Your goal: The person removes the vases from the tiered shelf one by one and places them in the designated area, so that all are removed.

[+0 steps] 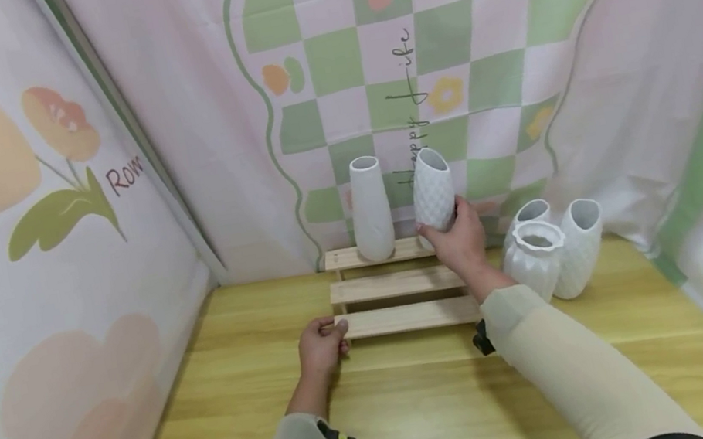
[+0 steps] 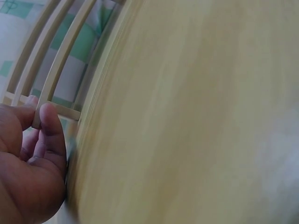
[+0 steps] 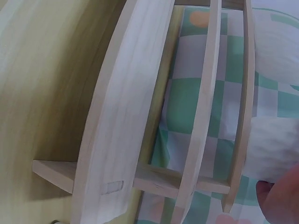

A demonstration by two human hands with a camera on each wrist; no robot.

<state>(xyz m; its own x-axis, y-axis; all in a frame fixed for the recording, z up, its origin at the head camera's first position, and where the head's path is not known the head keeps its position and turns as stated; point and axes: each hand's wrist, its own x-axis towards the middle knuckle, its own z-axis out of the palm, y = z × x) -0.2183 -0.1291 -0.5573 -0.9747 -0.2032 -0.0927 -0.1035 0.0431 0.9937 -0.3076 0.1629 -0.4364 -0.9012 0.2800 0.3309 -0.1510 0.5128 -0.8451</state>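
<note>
A three-tier wooden stand (image 1: 404, 318) rests on the table near the back curtain. My left hand (image 1: 321, 346) pinches the left end of its lowest shelf between thumb and fingers, also plain in the left wrist view. On the top shelf, toward the left, stands a smooth tall white vase (image 1: 371, 210). To its right my right hand (image 1: 464, 239) grips a white vase with a diamond-textured surface (image 1: 432, 189) around its lower part, the vase leaning slightly. In the right wrist view this textured vase (image 3: 271, 147) sits right at the top shelf, with part of the hand (image 3: 282, 196) beside it.
Three more white vases stand close together on the table right of the stand, a ruffled-rim vase (image 1: 535, 261) in front and a slanted-mouth vase (image 1: 579, 250) beside it. A checkered curtain (image 1: 453, 37) hangs behind, and a floral sheet (image 1: 56, 303) borders the left.
</note>
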